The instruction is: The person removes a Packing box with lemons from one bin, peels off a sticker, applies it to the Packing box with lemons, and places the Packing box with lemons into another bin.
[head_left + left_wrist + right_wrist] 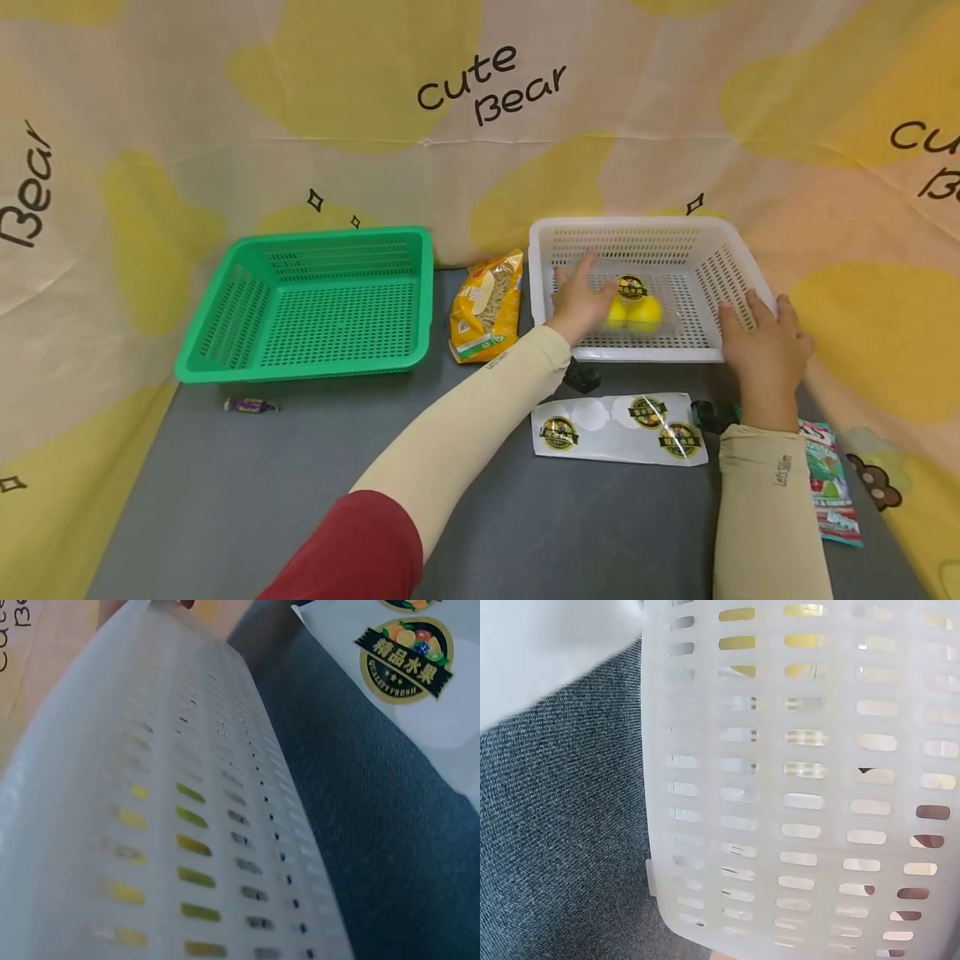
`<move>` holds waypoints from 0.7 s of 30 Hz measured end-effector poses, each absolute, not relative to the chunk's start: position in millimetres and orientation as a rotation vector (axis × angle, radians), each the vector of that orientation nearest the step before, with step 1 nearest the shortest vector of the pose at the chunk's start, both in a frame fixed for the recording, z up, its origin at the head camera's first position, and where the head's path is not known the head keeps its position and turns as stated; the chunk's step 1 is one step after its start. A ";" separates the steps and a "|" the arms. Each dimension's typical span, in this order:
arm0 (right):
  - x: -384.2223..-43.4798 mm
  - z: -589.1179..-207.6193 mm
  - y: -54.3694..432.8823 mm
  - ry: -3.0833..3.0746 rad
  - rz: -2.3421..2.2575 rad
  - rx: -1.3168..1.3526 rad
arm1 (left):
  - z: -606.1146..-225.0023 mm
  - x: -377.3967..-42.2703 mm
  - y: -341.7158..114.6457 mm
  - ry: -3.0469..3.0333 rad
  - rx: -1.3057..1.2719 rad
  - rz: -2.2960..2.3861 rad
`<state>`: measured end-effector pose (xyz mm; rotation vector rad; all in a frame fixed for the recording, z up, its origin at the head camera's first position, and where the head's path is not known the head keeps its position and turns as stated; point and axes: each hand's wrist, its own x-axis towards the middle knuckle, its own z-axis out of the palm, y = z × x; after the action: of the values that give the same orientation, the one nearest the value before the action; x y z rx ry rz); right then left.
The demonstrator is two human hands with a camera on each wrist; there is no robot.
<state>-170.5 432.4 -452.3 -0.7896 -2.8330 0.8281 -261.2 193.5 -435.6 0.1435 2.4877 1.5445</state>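
A clear plastic box of yellow fruit (643, 312), with a round black-and-gold label on its lid, lies inside the white basket (637, 355). Over the left part of that box, my left hand (581, 304) reaches in with fingers spread, nothing gripped. My right hand (767, 354) is at the basket's front right corner, fingers extended over the rim and side wall. Through the slots of the basket wall (165, 825) yellow shows in the left wrist view. A sheet of round stickers (618, 429), some spots bare, lies in front of the basket.
A green basket (303, 372) stands at the left. Between the baskets leans an orange snack bag (487, 308). A purple wrapped candy (251, 406) lies before the green basket. A colourful packet (834, 492) is partly behind the right forearm. Printed cloth (360, 100) hangs behind.
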 end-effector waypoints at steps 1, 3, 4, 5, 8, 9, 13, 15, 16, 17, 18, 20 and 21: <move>-171.3 -452.0 432.5 -2.836 0.823 -0.785 | -433.4 -260.3 193.6 2.505 0.131 1.518; -173.0 -451.5 432.9 -2.842 0.821 -0.780 | -428.2 -258.4 194.4 2.523 0.121 1.495; -173.8 -451.1 433.2 -2.845 0.818 -0.776 | -425.1 -257.3 195.3 2.531 0.126 1.491; -174.5 -450.6 433.7 -2.847 0.820 -0.776 | -421.7 -256.0 196.1 2.534 0.141 1.498; -176.0 -449.5 435.4 -2.860 0.815 -0.773 | -411.1 -251.5 198.2 2.536 0.222 1.538; -176.2 -449.4 435.8 -2.866 0.809 -0.769 | -408.1 -250.3 198.1 2.544 0.255 1.547; -177.2 -451.2 438.3 -2.880 0.788 -0.746 | -400.8 -247.7 190.7 2.600 0.384 1.567; -178.6 -452.8 439.3 -2.877 0.787 -0.751 | -399.8 -247.9 181.8 2.622 0.434 1.588; -179.3 -453.5 439.7 -2.870 0.794 -0.763 | -399.7 -248.0 176.4 2.637 0.456 1.591; -179.9 -453.8 440.1 -2.863 0.809 -0.780 | -399.2 -248.0 170.7 2.645 0.472 1.600; -180.5 -453.7 440.3 -2.859 0.817 -0.792 | -399.3 -248.6 165.0 2.667 0.482 1.598; -180.2 -453.2 440.6 -2.855 0.834 -0.814 | -399.0 -250.0 153.7 2.717 0.493 1.584; -179.5 -452.6 440.1 -2.853 0.842 -0.821 | -398.5 -250.4 148.3 2.753 0.485 1.561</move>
<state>-179.5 440.1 -452.6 -0.8212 -2.8534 0.8416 -250.4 148.3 -398.5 0.4848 2.7531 1.5612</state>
